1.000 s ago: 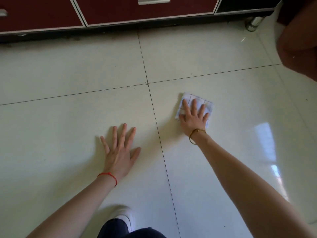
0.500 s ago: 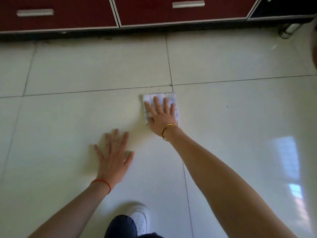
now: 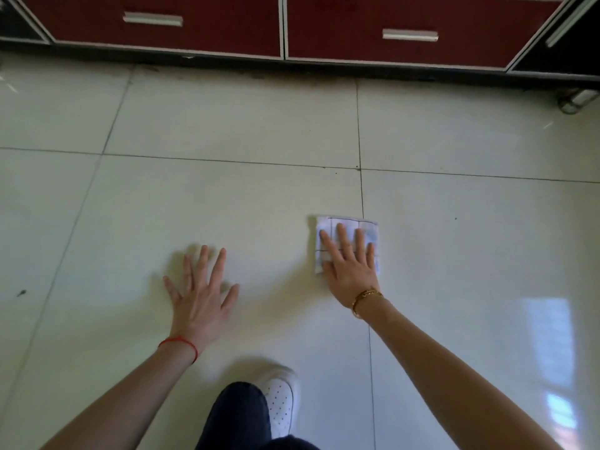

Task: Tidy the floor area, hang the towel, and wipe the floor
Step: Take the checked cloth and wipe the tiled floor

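Observation:
A small folded white cloth with thin dark grid lines lies flat on the pale tiled floor, just left of a tile joint. My right hand presses down on it with straight fingers, covering its lower half; a gold bracelet sits on that wrist. My left hand lies flat on the bare tile to the left, fingers spread, a red string round the wrist. Nothing is held in it.
Dark red cabinet drawers with silver handles run along the far edge of the floor. A metal cabinet foot stands at the far right. My white shoe and dark trouser leg are at the bottom. A dark speck lies at far left.
My right hand has slid the cloth leftward across the tile joint and then a little nearer to me. The left hand has stayed planted on the floor while the view shifted.

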Demonstrator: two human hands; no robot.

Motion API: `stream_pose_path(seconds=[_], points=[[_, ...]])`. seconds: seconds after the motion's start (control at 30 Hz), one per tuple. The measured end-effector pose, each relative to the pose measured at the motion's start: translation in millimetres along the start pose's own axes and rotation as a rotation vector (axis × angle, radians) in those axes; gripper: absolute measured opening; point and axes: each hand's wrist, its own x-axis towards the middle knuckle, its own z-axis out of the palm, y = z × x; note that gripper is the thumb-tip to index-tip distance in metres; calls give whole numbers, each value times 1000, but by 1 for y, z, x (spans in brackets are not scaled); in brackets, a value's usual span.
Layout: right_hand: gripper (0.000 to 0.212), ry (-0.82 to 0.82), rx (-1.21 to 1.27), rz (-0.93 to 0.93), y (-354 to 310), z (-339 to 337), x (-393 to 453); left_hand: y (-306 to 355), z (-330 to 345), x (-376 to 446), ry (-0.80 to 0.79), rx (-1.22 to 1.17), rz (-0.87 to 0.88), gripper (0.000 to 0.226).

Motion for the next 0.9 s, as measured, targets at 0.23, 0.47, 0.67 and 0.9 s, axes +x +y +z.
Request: stream_pose_path(seconds=[0.23,0.47,0.67,0.9], points=[[59,-55,-9,196,-20,-22,63,-24,-8,-11,11,-59,-77,70],[59,-93,-70,-41,-89,-7,71,-47,-2,-29,-7,-123,-138,70],[59,-126,-115,-336,-140,25,31,-58,0,-30,11,-125,-186,70],[59,-33,-43,-295,-96,23,38,-56,0,-3,3,-143,-169,66]])
